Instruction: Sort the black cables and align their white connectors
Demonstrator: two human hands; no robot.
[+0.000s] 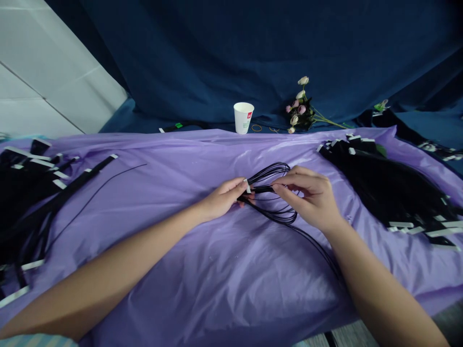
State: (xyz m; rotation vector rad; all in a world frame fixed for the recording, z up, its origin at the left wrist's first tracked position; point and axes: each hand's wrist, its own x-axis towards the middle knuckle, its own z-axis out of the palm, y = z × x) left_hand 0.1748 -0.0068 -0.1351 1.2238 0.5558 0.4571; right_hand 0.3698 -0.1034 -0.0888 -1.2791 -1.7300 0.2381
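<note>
Near the middle of the purple cloth (202, 260), my left hand (224, 196) grips a looped bundle of thin black cords (271, 168) where a small white band (248, 186) crosses it. The loops fan out to the right of that hand, and loose cord ends trail down toward my right forearm. Thumb and fingers of my right hand (309, 193) are pinched together on black strands inside the loops. Its lower fingers are curled.
Black strips with white ends lie in piles at the left (21, 202) and right (390, 188). Behind the cloth stand a white paper cup (243, 118) and, lying down, artificial flowers (302, 113). Rubber bands (256, 128) lie beside the cup. A dark blue curtain (253, 53) hangs behind.
</note>
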